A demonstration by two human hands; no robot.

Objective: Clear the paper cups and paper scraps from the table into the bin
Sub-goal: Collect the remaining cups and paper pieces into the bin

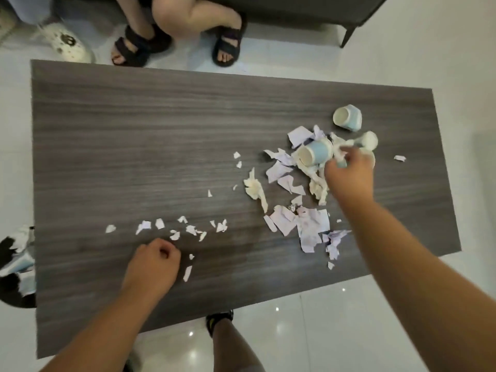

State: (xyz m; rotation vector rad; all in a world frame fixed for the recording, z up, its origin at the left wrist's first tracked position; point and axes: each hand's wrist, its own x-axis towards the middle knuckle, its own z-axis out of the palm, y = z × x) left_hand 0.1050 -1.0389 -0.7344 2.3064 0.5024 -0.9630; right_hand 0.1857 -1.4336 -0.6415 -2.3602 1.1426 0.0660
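Two bare arms are stretched over the grey table. The left hand is rested near the front edge, fingers curled into a fist with nothing seen in it, just below a row of small paper scraps. The right hand is reached far right, fingers closed on a blurred paper cup and crumpled paper. Two more cups lie tipped beside it.
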